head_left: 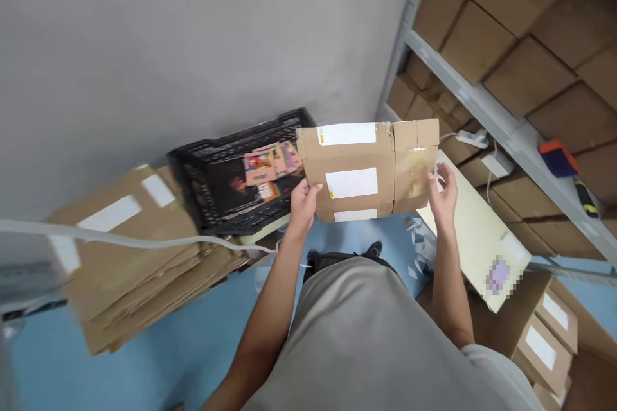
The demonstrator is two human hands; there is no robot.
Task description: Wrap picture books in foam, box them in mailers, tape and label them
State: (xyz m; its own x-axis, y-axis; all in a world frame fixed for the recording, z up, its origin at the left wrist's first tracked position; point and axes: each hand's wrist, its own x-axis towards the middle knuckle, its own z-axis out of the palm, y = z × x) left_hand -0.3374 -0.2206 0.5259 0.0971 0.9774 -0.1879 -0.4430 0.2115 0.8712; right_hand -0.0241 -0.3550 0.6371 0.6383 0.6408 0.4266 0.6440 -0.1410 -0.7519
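A flattened cardboard box [361,173] with several white labels is held up in front of me, its flaps spread to the right. My left hand [304,203] grips its lower left edge, thumb on the front. At its right edge is my right hand [442,191], thumb and fingers pinching the flap. Behind the box's left end sits a black plastic crate [193,189] with colourful packets [270,164] inside, partly hidden by the cardboard.
A stack of flattened cardboard [144,270] lies at the left, crossed by a white cable [144,241]. At the right are a pale board [475,225], a metal shelf [482,103] full of boxes and an open carton [592,314]. Paper scraps [423,247] lie on the floor.
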